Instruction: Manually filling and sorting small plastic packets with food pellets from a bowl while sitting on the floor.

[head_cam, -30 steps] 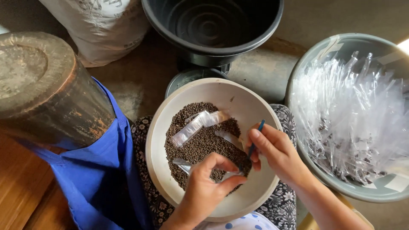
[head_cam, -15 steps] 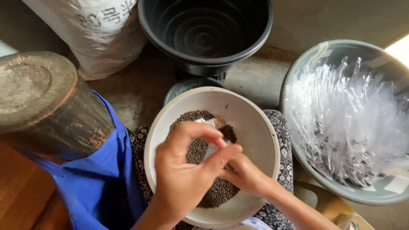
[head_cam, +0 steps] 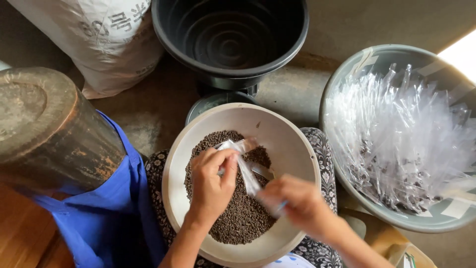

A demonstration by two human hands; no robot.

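Small clear plastic sleeve (head_cam: 244, 168): held over the middle of the cream bowl (head_cam: 292, 144), just above the heap of dark brown granules (head_cam: 238, 213). Long axis runs on a diagonal, from the upper left near the far edge of the heap down to the lower right. Upper end looks folded or bunched; lower end narrows toward the right hand.

Left hand (head_cam: 212, 186): clenched around the upper part of the sleeve, thumb and forefinger pinching it, knuckles toward the camera, heel of the hand low over the granules. This hand is the nearer one to the bulk of the sleeve and carries most of it.

Right hand (head_cam: 297, 206): blurred, at the sleeve's lower end, just right of the heap. Fingers curled; a thin blue item (head_cam: 281, 204) shows at the fingertips, kind not clear. Whether this hand pinches the sleeve's end or only touches it, cannot tell.

So the sleeve lies between the hands, left at the high end, right at the low end.

A second flat clear sleeve (head_cam: 263, 171) lies on the granules beside the first.

Outward: bowl rests on a patterned lap. To the right, a grey basin (head_cam: 377, 54) full of clear sleeves, well apart from the hands. Beyond the bowl, a black bucket (head_cam: 297, 30). Upper left, a white sack (head_cam: 99, 44); left, a rusty brown cylinder (head_cam: 54, 129) over blue cloth (head_cam: 99, 218)
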